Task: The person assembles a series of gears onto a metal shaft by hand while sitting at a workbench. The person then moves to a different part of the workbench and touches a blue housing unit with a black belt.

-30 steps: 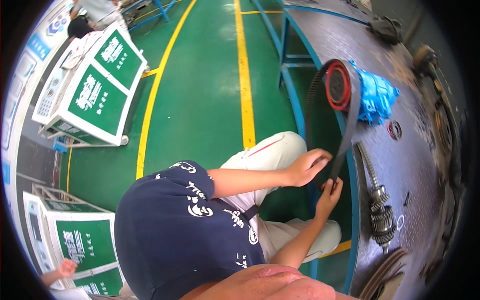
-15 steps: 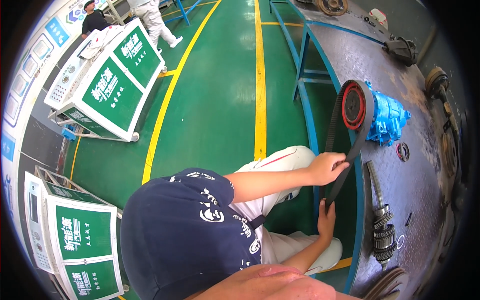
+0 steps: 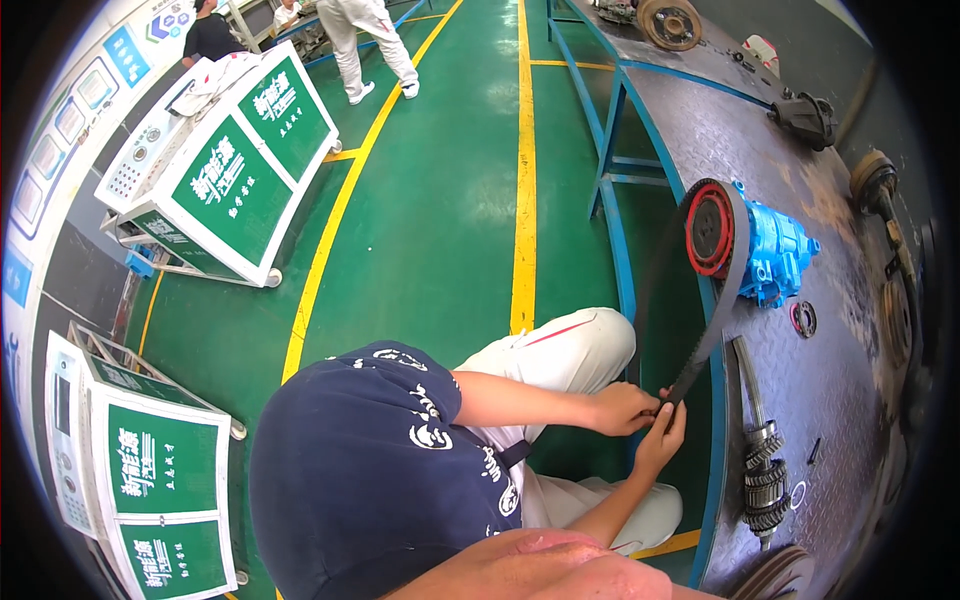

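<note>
A black toothed belt (image 3: pixel 712 345) loops around the round red-and-black face (image 3: pixel 708 230) of a blue metal housing (image 3: pixel 775 250) on the bench. Its slack end hangs past the bench edge toward me. At that low end my left hand (image 3: pixel 622 408) is closed, fingers pinching the belt. Just nearer, my right hand (image 3: pixel 664 432) grips the same end, thumb and fingers around it. Both hands almost touch. Part of the belt's far strand is blurred, and my fingers hide its lowest bend.
The steel bench (image 3: pixel 715 110) has a blue edge. On it lie a gear shaft (image 3: pixel 766 485), a dark-red ring (image 3: pixel 803 318), a bolt (image 3: pixel 815 450) and a dark casting (image 3: pixel 803 120). Green-and-white cabinets (image 3: pixel 235 180) stand left on castors. A person (image 3: pixel 365 35) stands at the back.
My left hand has slid down from the belt's middle to its low end, beside my right hand. The right hand stays near its place. At the back, the standing person has shifted right.
</note>
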Motion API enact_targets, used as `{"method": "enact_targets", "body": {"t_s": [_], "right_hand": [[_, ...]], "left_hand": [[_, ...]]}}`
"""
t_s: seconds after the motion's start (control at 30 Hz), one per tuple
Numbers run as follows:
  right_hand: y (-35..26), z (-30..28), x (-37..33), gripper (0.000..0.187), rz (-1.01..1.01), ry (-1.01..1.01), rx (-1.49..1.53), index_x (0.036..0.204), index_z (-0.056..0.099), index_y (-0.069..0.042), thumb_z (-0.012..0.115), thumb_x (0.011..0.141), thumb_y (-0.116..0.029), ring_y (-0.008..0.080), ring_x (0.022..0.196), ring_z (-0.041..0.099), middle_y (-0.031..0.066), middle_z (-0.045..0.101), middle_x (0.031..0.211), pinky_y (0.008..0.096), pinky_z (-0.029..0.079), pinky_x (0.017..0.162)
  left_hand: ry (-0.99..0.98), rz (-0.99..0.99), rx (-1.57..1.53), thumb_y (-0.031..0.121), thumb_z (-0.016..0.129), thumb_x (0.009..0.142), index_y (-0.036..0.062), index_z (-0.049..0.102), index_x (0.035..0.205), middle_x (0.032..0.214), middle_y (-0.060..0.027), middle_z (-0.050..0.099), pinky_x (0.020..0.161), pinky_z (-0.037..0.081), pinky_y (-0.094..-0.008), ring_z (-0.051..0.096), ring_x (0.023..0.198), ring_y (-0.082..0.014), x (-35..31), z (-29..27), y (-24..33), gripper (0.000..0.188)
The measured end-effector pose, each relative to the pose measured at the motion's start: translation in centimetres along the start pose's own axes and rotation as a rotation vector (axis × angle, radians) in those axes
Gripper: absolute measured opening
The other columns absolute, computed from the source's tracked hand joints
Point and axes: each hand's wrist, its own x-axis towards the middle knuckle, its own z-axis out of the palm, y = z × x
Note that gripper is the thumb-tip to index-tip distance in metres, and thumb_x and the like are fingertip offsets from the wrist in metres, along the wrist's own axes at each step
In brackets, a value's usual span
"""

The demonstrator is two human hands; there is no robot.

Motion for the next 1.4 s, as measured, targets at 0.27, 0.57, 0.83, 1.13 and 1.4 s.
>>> {"method": "enact_targets", "body": {"t_s": [0.27, 0.57, 0.83, 1.13, 1.4], "right_hand": [[-0.7, 0.3, -0.7, 0.035, -0.014, 0.072, 0.028, 0.131, 0.064, 0.007, 0.057, 0.116, -0.024, 0.0256, 0.105, 0.068, 0.0153, 0.070, 0.115, 0.0388, 0.054, 0.093], [0.3, 0.6, -0.2, 0.034, -0.103, 0.129, -0.115, 0.124, 0.064, 0.009, 0.058, 0.115, -0.023, 0.0317, 0.106, 0.064, 0.0176, 0.064, 0.113, 0.0417, 0.051, 0.095], [0.4, 1.1, 0.1, 0.028, -0.077, 0.169, -0.012, 0.122, 0.064, 0.007, 0.060, 0.113, -0.019, 0.0242, 0.093, 0.062, 0.0128, 0.061, 0.106, 0.0373, 0.051, 0.088], [-0.2, 1.0, 0.3, 0.033, -0.121, 0.159, -0.066, 0.124, 0.063, 0.009, 0.060, 0.113, -0.022, 0.0272, 0.094, 0.060, 0.0148, 0.060, 0.105, 0.0374, 0.049, 0.085], [0.3, 1.1, 0.2, 0.036, -0.010, 0.080, -0.071, 0.130, 0.066, 0.004, 0.055, 0.118, -0.028, 0.0158, 0.097, 0.060, 0.0073, 0.065, 0.111, 0.0315, 0.051, 0.091]], "left_hand": [[0.051, -0.064, -0.138, 0.013, 0.077, 0.094, 0.0024, 0.071, 0.097, 0.079, -0.0144, 0.076, 0.065, 0.056, -0.0429, 0.074, 0.070, -0.0338, -0.3, 0.4, -0.4, 0.013], [0.110, -0.098, -0.232, 0.009, 0.075, 0.095, 0.0028, 0.066, 0.119, 0.122, -0.0157, 0.072, 0.071, 0.056, -0.0378, 0.076, 0.083, -0.0238, -0.5, -1.3, -0.1, 0.026], [0.779, 0.351, 0.113, 0.037, 0.067, 0.107, -0.0019, 0.038, 0.167, 0.173, -0.0260, 0.033, 0.133, 0.023, -0.0499, 0.028, 0.164, -0.0415, 10.7, -15.9, 4.1, 0.077], [0.629, 0.393, 0.313, 0.054, 0.084, 0.089, 0.0129, 0.050, 0.164, 0.170, -0.0270, 0.041, 0.128, 0.032, -0.0566, 0.037, 0.156, -0.0552, 15.7, -19.1, 5.9, 0.092], [0.529, 0.389, 0.290, 0.050, 0.084, 0.086, 0.0163, 0.049, 0.163, 0.168, -0.0241, 0.040, 0.126, 0.033, -0.0617, 0.033, 0.158, -0.0570, 16.5, -19.9, 5.7, 0.091]]}}
